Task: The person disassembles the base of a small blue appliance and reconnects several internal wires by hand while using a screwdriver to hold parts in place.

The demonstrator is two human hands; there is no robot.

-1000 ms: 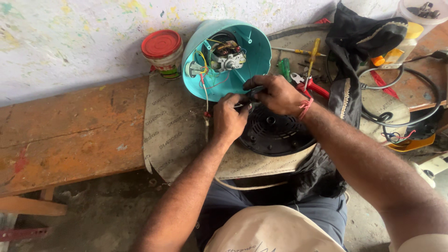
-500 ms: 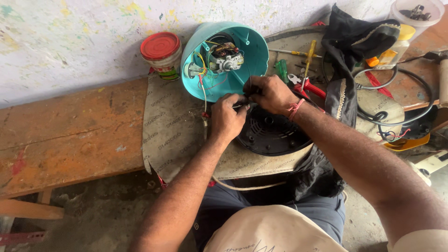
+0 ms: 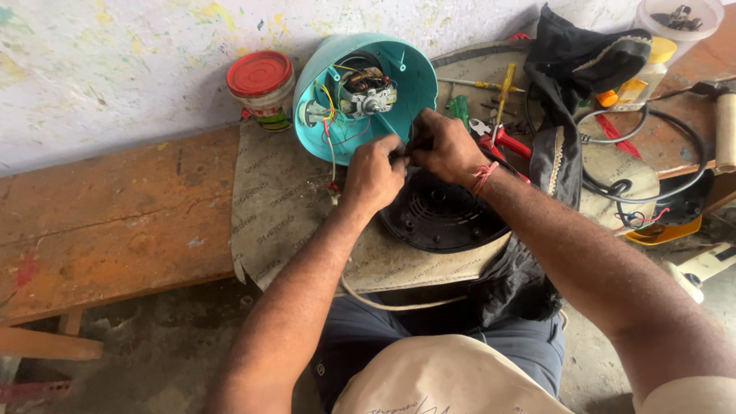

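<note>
Hands meeting just below teal housing (image 3: 399, 73): left hand (image 3: 373, 175) and right hand (image 3: 445, 147) both curled, pinching small dark part (image 3: 404, 151) above black base (image 3: 441, 218); wires (image 3: 330, 126) leading up-left.

Repair workshop – worn wooden bench (image 3: 115, 222), screwdrivers (image 3: 502, 96), opened teal appliance housing (image 3: 360, 92), paint-flecked wall (image 3: 115, 61)

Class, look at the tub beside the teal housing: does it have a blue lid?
No, the tub left of the teal housing wears a red lid.
</note>
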